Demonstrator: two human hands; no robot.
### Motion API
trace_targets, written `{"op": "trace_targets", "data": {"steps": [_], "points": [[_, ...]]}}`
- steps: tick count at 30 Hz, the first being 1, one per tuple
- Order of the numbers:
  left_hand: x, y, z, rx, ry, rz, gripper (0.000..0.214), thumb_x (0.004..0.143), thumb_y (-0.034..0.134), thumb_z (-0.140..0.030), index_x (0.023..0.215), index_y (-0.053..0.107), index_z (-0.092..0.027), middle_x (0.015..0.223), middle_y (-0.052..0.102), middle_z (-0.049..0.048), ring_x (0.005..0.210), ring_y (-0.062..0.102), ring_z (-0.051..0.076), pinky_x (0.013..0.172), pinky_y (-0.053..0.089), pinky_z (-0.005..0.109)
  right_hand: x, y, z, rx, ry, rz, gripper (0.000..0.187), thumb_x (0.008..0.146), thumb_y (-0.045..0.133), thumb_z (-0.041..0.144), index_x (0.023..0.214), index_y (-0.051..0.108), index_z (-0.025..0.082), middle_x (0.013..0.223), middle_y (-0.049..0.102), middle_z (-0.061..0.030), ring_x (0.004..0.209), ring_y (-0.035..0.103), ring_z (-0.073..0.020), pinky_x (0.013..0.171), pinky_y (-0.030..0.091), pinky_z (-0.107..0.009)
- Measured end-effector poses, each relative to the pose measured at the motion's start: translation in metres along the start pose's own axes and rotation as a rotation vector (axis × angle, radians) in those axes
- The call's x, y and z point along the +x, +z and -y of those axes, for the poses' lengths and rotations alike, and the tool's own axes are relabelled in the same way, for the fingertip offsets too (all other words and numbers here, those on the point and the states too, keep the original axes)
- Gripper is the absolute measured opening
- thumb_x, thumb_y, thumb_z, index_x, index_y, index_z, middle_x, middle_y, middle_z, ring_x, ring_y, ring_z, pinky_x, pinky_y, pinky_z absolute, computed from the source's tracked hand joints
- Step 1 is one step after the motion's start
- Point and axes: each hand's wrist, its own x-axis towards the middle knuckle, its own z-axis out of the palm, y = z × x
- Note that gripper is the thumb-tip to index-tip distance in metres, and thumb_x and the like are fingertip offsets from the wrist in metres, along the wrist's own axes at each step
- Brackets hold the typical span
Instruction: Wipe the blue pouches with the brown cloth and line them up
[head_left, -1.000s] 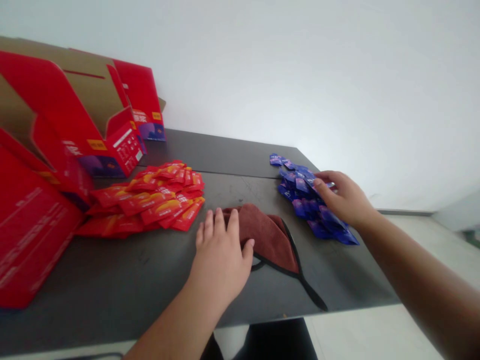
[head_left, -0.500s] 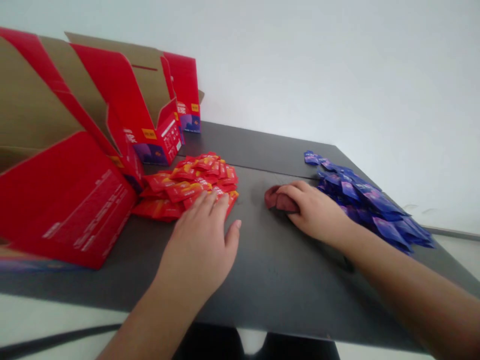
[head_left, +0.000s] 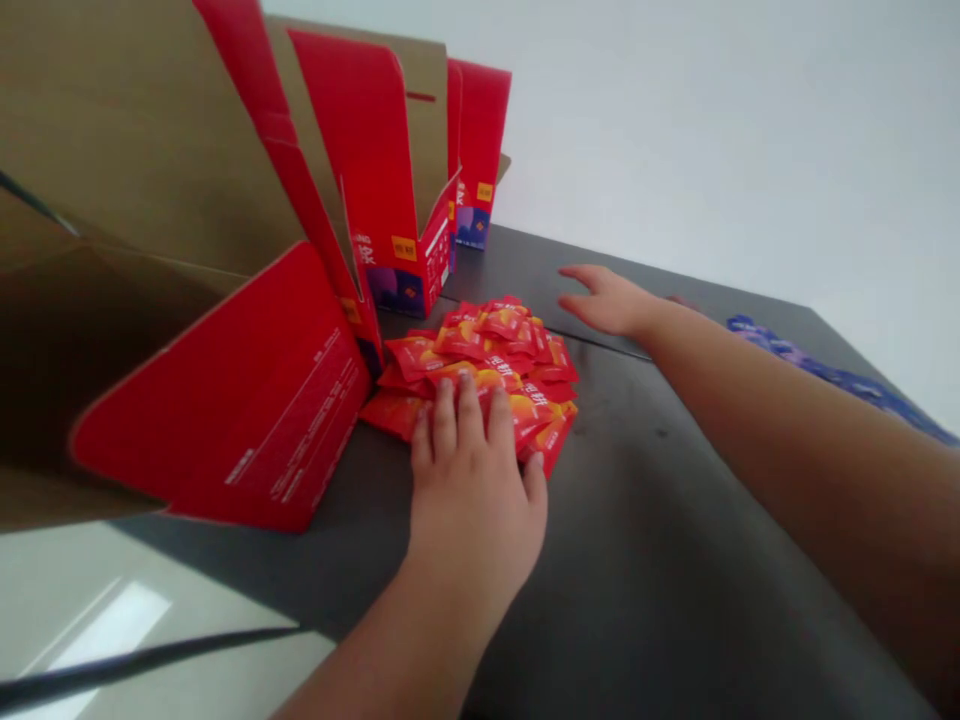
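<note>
My left hand [head_left: 476, 490] rests on the near edge of a pile of red and orange sachets [head_left: 495, 345], its fingers laid out flat over the packets. Beyond the pile, my right hand [head_left: 607, 300] hovers near the far part of the dark table [head_left: 637, 560], thumb and fingers apart and nothing between them. Behind my right wrist a bit of brownish-red cloth [head_left: 679, 301] peeks out; my forearm hides most of it. Past that forearm lies a heap of blue-purple sachets [head_left: 810, 362], partly covered by the arm.
On the left a large open carton [head_left: 247, 400] with red flaps and a brown inside borders the red sachets. Two more red boxes, one upright and open [head_left: 367, 160] and another [head_left: 480, 150] farther back, stand in a row. A pale wall [head_left: 712, 130] rises behind the table.
My right hand has let go of the brownish-red cloth and moved to the table's far side. My left hand has settled farther onto the red sachets. The view has swung left.
</note>
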Motion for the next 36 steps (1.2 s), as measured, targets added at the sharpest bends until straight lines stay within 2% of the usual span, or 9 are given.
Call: {"op": "trace_targets", "data": {"steps": [2, 5, 10, 14, 18, 26, 29, 33, 36], "points": [[0.001, 0.0, 0.001, -0.008, -0.017, -0.032, 0.068, 0.096, 0.06, -0.039, 0.159, 0.048, -0.015, 0.172, 0.041, 0.0224, 0.163, 0.028, 0.045, 0.126, 0.028, 0.074, 0.02, 0.028, 0.037, 0.059, -0.106, 0.102, 0.058, 0.102, 0.063, 0.057, 0.147, 0.067, 0.021, 0.157, 0.062, -0.0116, 0.147, 0.055, -0.0303, 0.126, 0.038, -0.046], [0.003, 0.001, 0.004, -0.023, -0.096, -0.036, 0.069, 0.096, 0.06, -0.041, 0.16, 0.046, -0.018, 0.175, 0.034, 0.0234, 0.164, 0.021, 0.049, 0.119, 0.028, 0.086, 0.035, 0.063, 0.079, 0.154, -0.198, 0.272, 0.068, 0.098, 0.06, 0.076, 0.141, 0.072, 0.025, 0.157, 0.062, -0.011, 0.153, 0.048, -0.0377, 0.13, 0.029, -0.056], [0.002, 0.001, 0.004, -0.058, -0.132, 0.075, 0.079, 0.094, 0.067, -0.05, 0.162, 0.043, -0.019, 0.176, 0.029, 0.0256, 0.161, 0.026, 0.054, 0.114, 0.033, 0.087, 0.027, 0.083, 0.085, 0.117, -0.238, 0.38, 0.062, 0.094, 0.067, 0.075, 0.136, 0.075, 0.029, 0.154, 0.064, -0.0104, 0.151, 0.048, -0.0422, 0.13, 0.02, -0.066], [-0.002, 0.002, -0.002, -0.079, -0.078, 0.097, 0.082, 0.088, 0.076, -0.048, 0.16, 0.046, -0.02, 0.175, 0.032, 0.0265, 0.157, 0.035, 0.055, 0.115, 0.037, 0.082, 0.01, 0.075, 0.068, 0.104, -0.243, 0.364, 0.065, 0.094, 0.064, 0.078, 0.14, 0.072, 0.033, 0.155, 0.062, -0.0078, 0.151, 0.047, -0.0405, 0.13, 0.021, -0.063], [-0.008, 0.005, -0.01, -0.129, -0.006, 0.089, 0.079, 0.089, 0.075, -0.047, 0.158, 0.047, -0.02, 0.174, 0.034, 0.0252, 0.159, 0.032, 0.053, 0.12, 0.036, 0.077, -0.008, 0.065, 0.054, 0.098, -0.244, 0.347, 0.063, 0.096, 0.063, 0.076, 0.142, 0.071, 0.033, 0.154, 0.062, -0.0083, 0.148, 0.05, -0.0392, 0.129, 0.022, -0.063], [-0.011, 0.004, -0.024, -0.183, 0.102, 0.23, 0.08, 0.095, 0.07, -0.049, 0.164, 0.043, -0.02, 0.178, 0.027, 0.0215, 0.162, 0.028, 0.051, 0.124, 0.035, 0.07, -0.043, 0.04, 0.033, -0.051, -0.287, 0.348, 0.061, 0.108, 0.047, 0.06, 0.153, 0.062, 0.022, 0.16, 0.058, -0.015, 0.151, 0.049, -0.0347, 0.13, 0.025, -0.057], [-0.011, 0.001, -0.028, -0.17, 0.114, 0.216, 0.078, 0.096, 0.068, -0.053, 0.163, 0.044, -0.021, 0.174, 0.038, 0.018, 0.159, 0.033, 0.048, 0.125, 0.031, 0.074, -0.053, 0.028, 0.023, -0.091, -0.257, 0.347, 0.06, 0.109, 0.045, 0.051, 0.155, 0.06, 0.015, 0.162, 0.056, -0.0173, 0.154, 0.047, -0.0329, 0.132, 0.026, -0.051], [-0.016, -0.005, -0.032, -0.099, 0.133, 0.081, 0.073, 0.095, 0.063, -0.071, 0.15, 0.058, -0.023, 0.152, 0.06, 0.0196, 0.158, 0.031, 0.05, 0.123, 0.009, 0.086, -0.068, 0.011, 0.005, -0.15, -0.161, 0.31, 0.057, 0.108, 0.045, 0.039, 0.156, 0.059, 0.011, 0.162, 0.056, -0.0171, 0.156, 0.046, -0.0306, 0.132, 0.029, -0.044], [-0.016, -0.009, -0.034, -0.101, 0.201, 0.056, 0.055, 0.098, 0.063, -0.063, 0.13, 0.067, -0.019, 0.142, 0.064, 0.0205, 0.155, 0.037, 0.045, 0.128, 0.018, 0.076, -0.079, 0.0, -0.007, -0.203, -0.068, 0.269, 0.066, 0.103, 0.052, 0.037, 0.162, 0.051, 0.009, 0.165, 0.052, -0.0193, 0.152, 0.051, -0.032, 0.129, 0.035, -0.043]]}}
